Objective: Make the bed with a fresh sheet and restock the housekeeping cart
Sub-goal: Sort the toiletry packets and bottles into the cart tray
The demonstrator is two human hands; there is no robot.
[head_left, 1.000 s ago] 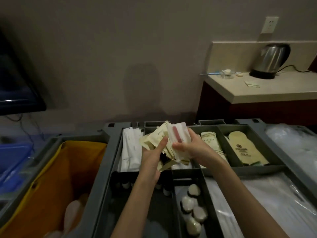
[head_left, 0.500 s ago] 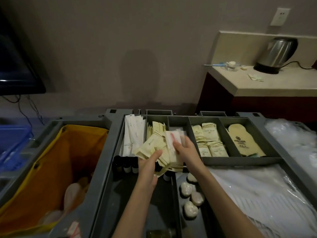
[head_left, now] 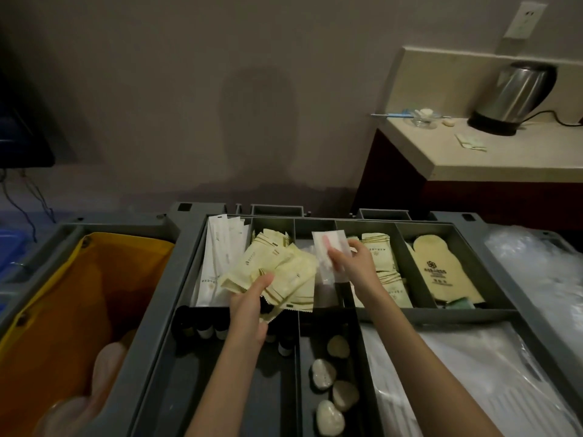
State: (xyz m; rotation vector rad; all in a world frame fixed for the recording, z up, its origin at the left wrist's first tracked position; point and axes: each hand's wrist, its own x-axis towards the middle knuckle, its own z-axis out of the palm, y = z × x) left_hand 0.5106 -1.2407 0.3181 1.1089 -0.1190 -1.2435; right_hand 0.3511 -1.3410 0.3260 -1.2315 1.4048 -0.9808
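Grey cart tray (head_left: 372, 313) compartments fill the middle of the frame under both hands. Left hand (head_left: 252, 298) fingers grip a fanned stack of cream sachets (head_left: 284, 269) at centre, while the right hand (head_left: 353, 263) pinches a white packet (head_left: 328, 247) just right of them, above the middle compartment.

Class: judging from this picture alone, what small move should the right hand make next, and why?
Probably lower the clear packet into the middle compartment and let go: the right hand holds it directly above similar clear packets, while the left hand grips the yellow sachets.
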